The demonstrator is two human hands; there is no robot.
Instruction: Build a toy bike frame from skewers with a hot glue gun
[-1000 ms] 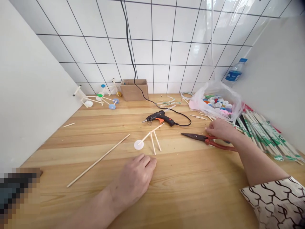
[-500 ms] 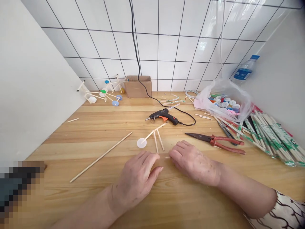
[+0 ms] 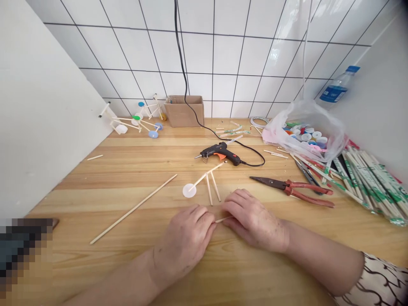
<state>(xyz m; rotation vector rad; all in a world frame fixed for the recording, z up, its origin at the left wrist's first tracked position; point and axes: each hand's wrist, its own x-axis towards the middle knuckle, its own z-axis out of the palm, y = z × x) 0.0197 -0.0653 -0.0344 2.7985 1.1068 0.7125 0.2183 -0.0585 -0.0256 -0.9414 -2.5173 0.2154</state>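
A short thin wooden stick (image 3: 223, 219) spans the gap between my hands, low over the wooden table. My left hand (image 3: 188, 238) is closed, pinching its left end between thumb and fingers. Around the other end my right hand (image 3: 255, 223) is closed too, its fingertips partly hidden. Just beyond them lies a small frame of glued sticks (image 3: 207, 174), with two prongs pointing at me and a white plastic disc (image 3: 189, 191) at its left end. A long bare stick (image 3: 134, 209) rests to the left.
Behind the frame lies a black glue gun (image 3: 219, 153) with its cord. Red-handled pliers (image 3: 293, 189) are at right, near packed chopsticks (image 3: 376, 182) and a plastic bag of bottle caps (image 3: 306, 131). A cardboard box (image 3: 185, 111) and stick-and-cap models (image 3: 137, 121) stand by the wall.
My left thumb and fingers have closed on the short stick. My right hand has come slightly left, its thumb now on the stick. The view has shifted a little.
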